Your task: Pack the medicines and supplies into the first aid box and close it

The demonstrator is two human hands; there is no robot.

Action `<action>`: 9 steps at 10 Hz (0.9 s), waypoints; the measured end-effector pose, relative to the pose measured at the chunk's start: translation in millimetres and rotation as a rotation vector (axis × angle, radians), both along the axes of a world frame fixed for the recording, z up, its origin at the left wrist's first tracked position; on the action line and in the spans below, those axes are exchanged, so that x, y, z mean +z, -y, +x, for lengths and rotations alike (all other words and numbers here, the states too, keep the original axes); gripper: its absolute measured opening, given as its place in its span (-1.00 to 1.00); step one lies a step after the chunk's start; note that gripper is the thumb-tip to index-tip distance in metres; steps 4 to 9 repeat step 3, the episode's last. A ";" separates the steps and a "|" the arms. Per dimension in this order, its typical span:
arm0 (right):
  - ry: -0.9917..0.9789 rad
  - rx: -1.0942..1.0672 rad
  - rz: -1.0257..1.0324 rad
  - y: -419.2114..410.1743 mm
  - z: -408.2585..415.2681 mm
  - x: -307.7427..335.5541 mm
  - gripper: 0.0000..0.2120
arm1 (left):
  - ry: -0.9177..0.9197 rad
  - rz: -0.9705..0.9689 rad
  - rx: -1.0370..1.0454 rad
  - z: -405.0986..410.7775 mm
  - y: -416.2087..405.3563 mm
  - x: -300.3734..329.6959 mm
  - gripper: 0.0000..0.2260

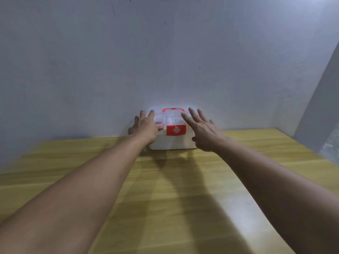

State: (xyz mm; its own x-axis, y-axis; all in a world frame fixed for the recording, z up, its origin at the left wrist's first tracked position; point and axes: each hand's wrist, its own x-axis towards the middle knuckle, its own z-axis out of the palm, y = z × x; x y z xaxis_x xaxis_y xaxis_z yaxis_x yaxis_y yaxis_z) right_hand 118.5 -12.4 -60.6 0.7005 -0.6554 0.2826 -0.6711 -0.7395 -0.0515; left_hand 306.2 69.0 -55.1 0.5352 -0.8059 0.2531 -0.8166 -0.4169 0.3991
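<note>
Table: light yellowish wood grain with paler bands running across, filling the lower half of the view; soft shadows lie on it.
Wall: pale grey-blue, plain, meeting the table's far edge; a few small dark marks and thin cracks near the top.
Right side wall: darker grey, angled in at the corner.

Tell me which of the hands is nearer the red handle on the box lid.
Right. The right hand reaches over the lid with its fingertips just beside the red handle. The left hand lies at the left end of the box, farther from the handle.
</note>
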 end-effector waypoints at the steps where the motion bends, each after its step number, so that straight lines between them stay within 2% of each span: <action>1: 0.046 -0.005 -0.008 -7.5 -6.7 -1.1 -0.08 | 0.063 -0.005 -0.009 -8.2 -8.0 -1.7 -0.38; 3: 0.253 0.001 0.057 -28.0 -32.2 -5.1 -0.16 | 0.035 -0.058 -0.073 -18.5 -46.6 -9.7 -0.21; 9: 0.253 0.001 0.057 -28.0 -32.2 -5.1 -0.16 | 0.035 -0.058 -0.073 -18.5 -46.6 -9.7 -0.21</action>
